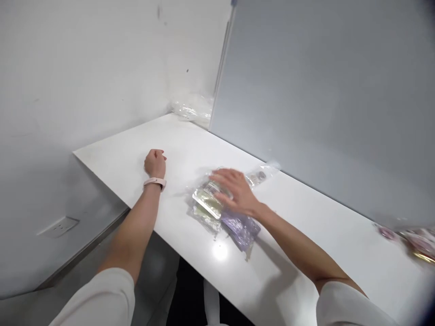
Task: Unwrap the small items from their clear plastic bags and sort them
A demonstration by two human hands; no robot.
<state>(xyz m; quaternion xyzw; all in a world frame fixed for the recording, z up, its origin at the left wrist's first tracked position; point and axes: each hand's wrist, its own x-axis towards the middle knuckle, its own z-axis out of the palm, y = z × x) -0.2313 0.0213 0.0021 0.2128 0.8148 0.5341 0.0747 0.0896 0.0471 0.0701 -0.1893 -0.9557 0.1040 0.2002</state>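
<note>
My left hand [155, 163] rests in a loose fist on the left part of the white table [183, 154]. Nothing shows in its curled fingers, and a pale pink band circles the wrist. Over a small pile of plastic packets, my right hand [236, 188] is spread, slightly blurred, with thumb and fingers apart. Beneath those fingers lies a green-and-silver packet [207, 203] with a white label, partly covered by the hand. A crinkled purple packet [240, 230] lies nearer me, under the wrist. Behind the hand is a clear plastic bag [267, 173] with small dark round items.
A grey panel [316, 99] stands along the table's back edge. Clear plastic wrapping [192, 108] sits in the far corner by the white wall [84, 68]. At the right edge are blurred pink and gold packages [419, 242]. A wall outlet [61, 226] is low on the left.
</note>
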